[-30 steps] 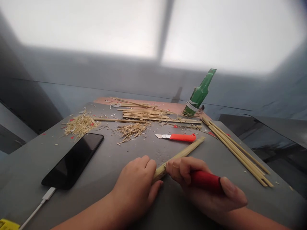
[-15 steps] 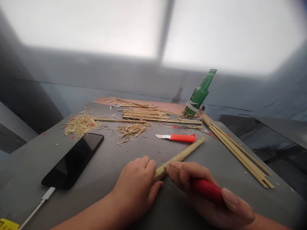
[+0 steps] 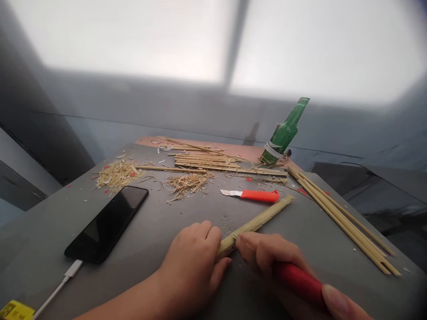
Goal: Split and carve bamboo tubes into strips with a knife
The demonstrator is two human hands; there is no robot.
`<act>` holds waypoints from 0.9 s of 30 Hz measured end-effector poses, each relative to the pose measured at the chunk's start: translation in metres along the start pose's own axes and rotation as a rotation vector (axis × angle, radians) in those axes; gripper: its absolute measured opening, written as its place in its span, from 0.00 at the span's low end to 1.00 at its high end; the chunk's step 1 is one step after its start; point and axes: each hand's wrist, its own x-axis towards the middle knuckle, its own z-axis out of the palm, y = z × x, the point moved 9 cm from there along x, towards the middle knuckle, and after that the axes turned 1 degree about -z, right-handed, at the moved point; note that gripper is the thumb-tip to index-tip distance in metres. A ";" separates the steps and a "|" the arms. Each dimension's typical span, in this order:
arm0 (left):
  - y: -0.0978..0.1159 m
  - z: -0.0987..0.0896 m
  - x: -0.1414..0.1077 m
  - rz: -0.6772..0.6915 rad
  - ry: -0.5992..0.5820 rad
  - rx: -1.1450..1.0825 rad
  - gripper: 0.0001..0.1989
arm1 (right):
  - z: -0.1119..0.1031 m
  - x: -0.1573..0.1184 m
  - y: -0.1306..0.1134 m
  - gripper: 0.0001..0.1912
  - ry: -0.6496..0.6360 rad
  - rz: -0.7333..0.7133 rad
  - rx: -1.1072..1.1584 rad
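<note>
My left hand (image 3: pixel 195 262) is closed around the near end of a flat bamboo strip (image 3: pixel 263 218), which slants away to the right across the table. Wrapped in my right hand (image 3: pixel 283 262) is a tool with a red handle (image 3: pixel 298 282); its working end is hidden behind my fingers, so I cannot make out its kind. Those fingertips touch the strip just beyond my left hand. Beyond the strip lies a utility knife (image 3: pixel 258 195) with a red handle, blade out and pointing left.
A black phone (image 3: pixel 108 222) with a white cable (image 3: pixel 55 289) lies at left. Piles of shavings (image 3: pixel 120 173) and several thin bamboo sticks (image 3: pixel 203 161) spread along the back. A green bottle (image 3: pixel 283 133) leans at the far edge. Longer bamboo sticks (image 3: pixel 343 222) lie at right.
The whole view has shifted slightly, so everything sits a little further right. My right hand has tilted somewhat, its thumb end lower; both hands keep their hold.
</note>
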 end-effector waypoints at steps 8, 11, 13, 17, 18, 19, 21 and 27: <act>0.001 0.000 0.001 -0.010 -0.002 -0.006 0.05 | -0.017 0.005 0.008 0.24 0.113 0.141 0.145; 0.002 0.000 0.000 0.000 0.002 -0.007 0.05 | -0.021 0.005 0.010 0.24 0.167 0.175 0.186; 0.002 0.001 0.000 0.003 -0.008 -0.012 0.05 | -0.025 0.005 0.014 0.25 0.206 0.212 0.269; 0.004 0.002 0.000 0.006 -0.017 -0.014 0.05 | -0.034 0.009 0.023 0.25 0.313 0.262 0.442; 0.004 0.002 0.000 0.006 -0.018 -0.016 0.06 | -0.036 0.009 0.025 0.25 0.337 0.271 0.473; 0.004 0.002 0.000 0.005 -0.019 -0.018 0.06 | -0.038 0.009 0.027 0.25 0.359 0.281 0.500; 0.004 0.002 -0.001 0.002 -0.021 -0.020 0.06 | -0.041 0.009 0.030 0.24 0.402 0.306 0.545; 0.005 0.002 -0.002 0.021 0.010 -0.037 0.07 | -0.051 0.006 0.042 0.22 0.565 0.376 0.597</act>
